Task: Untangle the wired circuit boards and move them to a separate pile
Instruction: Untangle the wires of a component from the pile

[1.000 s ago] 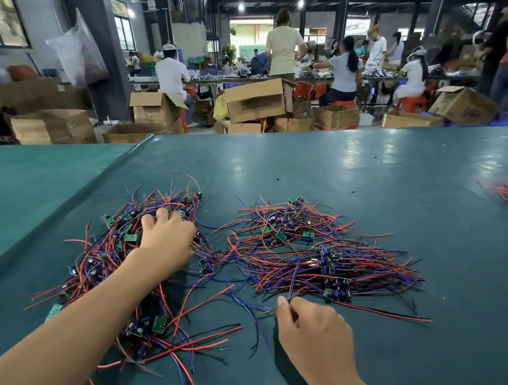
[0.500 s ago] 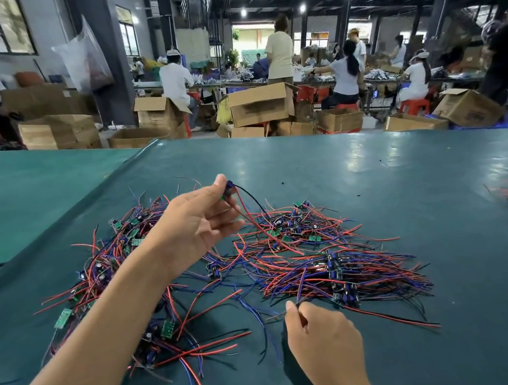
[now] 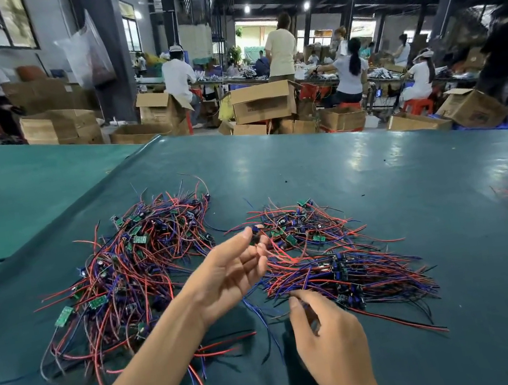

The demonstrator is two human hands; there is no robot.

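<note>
I read left hand palm-up, thumb and forefinger pinching one wired board | right hand nearer me, pinching loose wires | sorted pile just right of the board, left hand nearer | tangled pile left.

red-blue wires — green boards, teal table

Legible text: none. Faint dark print is showing on the front of the open brown cardboard box mid-background, and a reddish mark is showing on the tilted brown cardboard carton at right; both are blurring beyond reading.
</note>
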